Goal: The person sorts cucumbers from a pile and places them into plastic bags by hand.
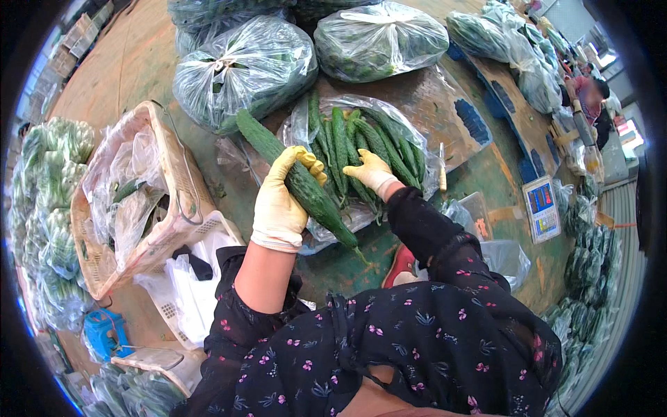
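Observation:
A large dark green cucumber (318, 200) lies slanted in my left hand (285, 200), which wears a pale yellow glove and has its fingers curled round the middle. Several more cucumbers (385, 140) lie in an opened clear plastic bag (424, 125) before me. My right hand (371, 171), gloved the same way, is over these cucumbers with thumb and fingers spread. Whether its fingertips touch one of them I cannot tell. Just right of the bag is a thin tool with a light handle (442, 177), probably a knife.
Tied plastic bags of cucumbers (245, 68) sit beyond the open bag. A plastic crate (140, 266) holding bags stands at left, near bagged pale vegetables (52, 208). A digital scale (542, 208) is at right. A person (591, 99) is at far right. My red shoe (400, 266) shows below.

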A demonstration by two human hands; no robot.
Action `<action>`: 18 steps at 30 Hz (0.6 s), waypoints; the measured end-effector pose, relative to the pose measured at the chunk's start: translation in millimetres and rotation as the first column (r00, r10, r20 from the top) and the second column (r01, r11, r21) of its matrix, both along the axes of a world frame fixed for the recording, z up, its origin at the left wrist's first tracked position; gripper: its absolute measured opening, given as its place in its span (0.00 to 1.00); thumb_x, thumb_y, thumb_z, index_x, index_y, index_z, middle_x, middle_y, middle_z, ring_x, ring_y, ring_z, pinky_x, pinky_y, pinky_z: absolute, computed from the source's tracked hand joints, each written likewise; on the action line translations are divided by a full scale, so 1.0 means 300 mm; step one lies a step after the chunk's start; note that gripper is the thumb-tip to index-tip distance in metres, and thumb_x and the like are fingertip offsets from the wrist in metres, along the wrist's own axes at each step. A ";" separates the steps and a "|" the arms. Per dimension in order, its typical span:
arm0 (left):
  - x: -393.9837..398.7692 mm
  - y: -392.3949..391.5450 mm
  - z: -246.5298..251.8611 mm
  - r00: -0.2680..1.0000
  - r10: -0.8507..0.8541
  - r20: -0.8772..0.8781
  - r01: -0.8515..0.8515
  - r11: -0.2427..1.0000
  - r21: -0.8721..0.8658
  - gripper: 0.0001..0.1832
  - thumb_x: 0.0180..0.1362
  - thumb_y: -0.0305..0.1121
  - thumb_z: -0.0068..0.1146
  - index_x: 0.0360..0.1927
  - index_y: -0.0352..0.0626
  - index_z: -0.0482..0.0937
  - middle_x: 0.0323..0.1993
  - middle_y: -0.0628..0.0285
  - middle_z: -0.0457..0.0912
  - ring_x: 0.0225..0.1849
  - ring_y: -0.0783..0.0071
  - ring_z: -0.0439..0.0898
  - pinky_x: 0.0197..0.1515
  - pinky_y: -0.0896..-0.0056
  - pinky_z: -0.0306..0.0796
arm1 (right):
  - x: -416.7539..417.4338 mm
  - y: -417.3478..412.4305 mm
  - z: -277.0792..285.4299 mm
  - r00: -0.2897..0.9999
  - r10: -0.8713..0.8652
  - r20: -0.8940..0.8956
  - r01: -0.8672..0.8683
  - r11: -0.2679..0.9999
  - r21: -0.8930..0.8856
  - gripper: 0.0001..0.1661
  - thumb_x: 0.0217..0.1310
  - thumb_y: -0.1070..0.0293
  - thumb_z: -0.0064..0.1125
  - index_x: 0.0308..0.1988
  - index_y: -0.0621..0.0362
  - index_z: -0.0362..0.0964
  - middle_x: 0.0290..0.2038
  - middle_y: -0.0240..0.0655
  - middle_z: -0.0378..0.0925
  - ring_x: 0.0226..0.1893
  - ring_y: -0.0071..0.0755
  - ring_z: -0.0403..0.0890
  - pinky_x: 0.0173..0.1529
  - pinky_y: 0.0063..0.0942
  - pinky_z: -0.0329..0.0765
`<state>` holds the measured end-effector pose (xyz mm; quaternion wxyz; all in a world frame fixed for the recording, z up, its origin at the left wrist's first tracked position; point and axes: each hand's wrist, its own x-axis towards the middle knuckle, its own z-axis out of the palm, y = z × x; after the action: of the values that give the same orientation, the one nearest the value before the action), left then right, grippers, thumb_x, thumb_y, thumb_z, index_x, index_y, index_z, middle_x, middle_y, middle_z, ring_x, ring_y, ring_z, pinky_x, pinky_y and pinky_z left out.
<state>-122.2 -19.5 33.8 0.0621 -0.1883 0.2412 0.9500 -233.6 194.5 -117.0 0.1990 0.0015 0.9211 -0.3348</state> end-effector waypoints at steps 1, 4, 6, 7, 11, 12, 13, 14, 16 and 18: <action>0.002 -0.001 0.002 1.000 0.000 0.014 0.000 1.000 0.013 0.11 0.58 0.38 0.64 0.37 0.42 0.81 0.34 0.62 0.83 0.36 0.66 0.81 0.44 0.61 0.75 | -0.017 -0.032 -0.003 0.999 0.004 -0.034 0.000 0.991 0.136 0.55 0.46 0.44 0.70 0.65 0.66 0.60 0.58 0.53 0.73 0.59 0.48 0.75 0.61 0.34 0.71; 0.002 -0.001 -0.010 0.999 -0.013 0.050 0.010 0.999 0.048 0.11 0.58 0.36 0.64 0.39 0.41 0.80 0.33 0.60 0.83 0.35 0.65 0.81 0.42 0.63 0.75 | -0.059 -0.137 -0.017 0.997 -0.076 -0.030 0.080 0.968 0.237 0.54 0.40 0.39 0.72 0.60 0.61 0.62 0.54 0.50 0.76 0.56 0.50 0.77 0.58 0.39 0.74; 0.004 0.005 -0.032 0.996 -0.048 0.071 0.044 0.997 0.058 0.12 0.59 0.38 0.63 0.39 0.41 0.80 0.35 0.60 0.83 0.37 0.64 0.82 0.44 0.59 0.76 | -0.088 -0.188 -0.027 0.992 -0.126 0.015 0.111 0.918 0.382 0.62 0.38 0.36 0.73 0.65 0.58 0.54 0.54 0.46 0.76 0.54 0.48 0.78 0.56 0.40 0.76; 0.005 0.007 -0.040 0.994 -0.065 0.083 0.059 0.996 0.064 0.12 0.59 0.39 0.63 0.39 0.42 0.81 0.35 0.61 0.83 0.38 0.63 0.82 0.45 0.57 0.76 | -0.101 -0.198 -0.036 0.991 -0.133 -0.007 0.124 0.897 0.425 0.67 0.38 0.37 0.74 0.68 0.58 0.49 0.54 0.46 0.76 0.53 0.48 0.78 0.57 0.41 0.75; 0.005 0.014 -0.038 0.994 -0.076 0.077 0.071 0.995 0.070 0.12 0.60 0.39 0.62 0.39 0.41 0.81 0.36 0.60 0.84 0.37 0.63 0.83 0.43 0.58 0.77 | -0.160 -0.158 -0.058 0.988 -0.048 0.145 -0.006 0.936 0.352 0.68 0.41 0.48 0.73 0.71 0.65 0.40 0.58 0.49 0.73 0.57 0.48 0.76 0.60 0.36 0.73; 0.005 0.014 -0.036 0.994 -0.066 0.083 0.062 0.997 0.049 0.12 0.60 0.39 0.62 0.39 0.41 0.81 0.35 0.60 0.84 0.37 0.63 0.83 0.43 0.58 0.77 | -0.171 -0.158 -0.057 0.983 -0.043 0.176 -0.018 0.943 0.333 0.66 0.43 0.50 0.71 0.71 0.66 0.40 0.58 0.50 0.73 0.58 0.47 0.76 0.60 0.35 0.73; 0.005 0.015 -0.038 0.993 -0.069 0.091 0.064 0.997 0.053 0.12 0.60 0.39 0.62 0.39 0.40 0.81 0.35 0.59 0.84 0.37 0.63 0.83 0.43 0.58 0.77 | -0.176 -0.157 -0.057 0.978 -0.039 0.207 -0.029 0.949 0.314 0.64 0.44 0.53 0.69 0.71 0.66 0.40 0.59 0.51 0.72 0.58 0.47 0.75 0.61 0.35 0.72; 0.004 0.017 -0.043 0.992 -0.073 0.099 0.067 0.996 0.056 0.12 0.60 0.39 0.62 0.39 0.40 0.81 0.35 0.59 0.84 0.37 0.62 0.83 0.43 0.58 0.77 | -0.163 -0.154 -0.062 0.979 -0.057 0.198 -0.009 0.947 0.321 0.58 0.46 0.59 0.63 0.70 0.68 0.42 0.60 0.52 0.71 0.59 0.47 0.75 0.63 0.34 0.70; 0.005 0.019 -0.037 0.991 -0.087 0.097 0.082 0.995 0.060 0.12 0.60 0.38 0.62 0.40 0.40 0.81 0.34 0.59 0.84 0.37 0.62 0.83 0.43 0.58 0.77 | -0.160 -0.112 -0.106 0.985 -0.094 0.143 0.071 0.984 0.161 0.49 0.46 0.61 0.60 0.67 0.64 0.54 0.56 0.52 0.73 0.57 0.49 0.76 0.62 0.34 0.70; 0.006 0.022 -0.034 0.991 -0.104 0.081 0.099 0.993 0.066 0.13 0.59 0.38 0.62 0.40 0.39 0.81 0.34 0.59 0.84 0.37 0.62 0.83 0.43 0.58 0.77 | -0.141 -0.028 -0.129 0.983 -0.102 0.152 0.150 0.927 -0.344 0.32 0.44 0.66 0.60 0.53 0.61 0.71 0.42 0.47 0.80 0.43 0.45 0.80 0.51 0.36 0.75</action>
<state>-120.4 -13.0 23.8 0.1263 -0.2139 0.2179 0.9438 -276.0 186.1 -155.7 0.2344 0.0469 0.8285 -0.5064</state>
